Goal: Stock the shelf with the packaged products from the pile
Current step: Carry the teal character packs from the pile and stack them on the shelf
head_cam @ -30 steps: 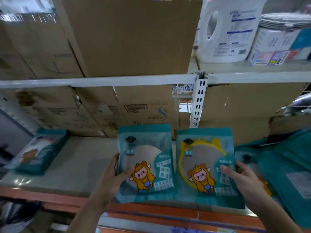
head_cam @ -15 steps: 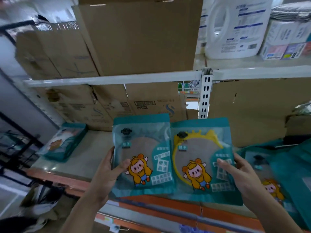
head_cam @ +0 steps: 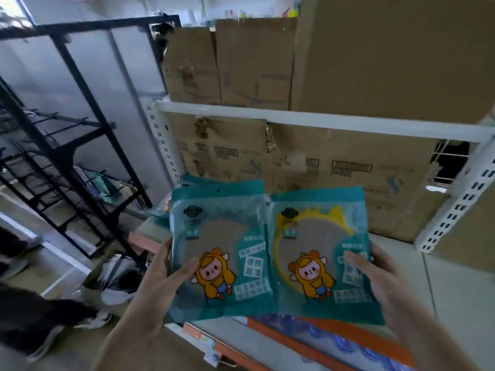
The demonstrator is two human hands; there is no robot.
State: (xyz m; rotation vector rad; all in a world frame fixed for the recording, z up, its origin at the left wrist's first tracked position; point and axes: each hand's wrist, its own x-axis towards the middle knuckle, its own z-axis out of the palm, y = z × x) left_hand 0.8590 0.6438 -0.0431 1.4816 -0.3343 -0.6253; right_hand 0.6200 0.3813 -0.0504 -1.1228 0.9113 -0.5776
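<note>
Two teal packets with a cartoon figure are held side by side in front of the shelf. My left hand [head_cam: 163, 277] grips the left packet [head_cam: 219, 253] by its left edge, thumb across the front. The right packet [head_cam: 321, 253], with a yellow ring inside, is gripped at its right edge by my right hand [head_cam: 380, 279]. Both packets stand upright above the shelf's front edge. More teal packets [head_cam: 160, 212] lie on the shelf board behind the left packet, mostly hidden.
The grey shelf board [head_cam: 396, 277] has an orange front rail [head_cam: 281, 341]. Cardboard boxes [head_cam: 334, 172] fill its back, and more boxes [head_cam: 375, 54] sit on the white shelf above. A black metal rack [head_cam: 75, 135] stands at the left. Dark shoes [head_cam: 40, 325] and clutter lie on the floor.
The view has swung left, bringing the black rack and floor into sight. Both hands still hold the two packets, now nearer the shelf's left end; the pile at the right is out of view.
</note>
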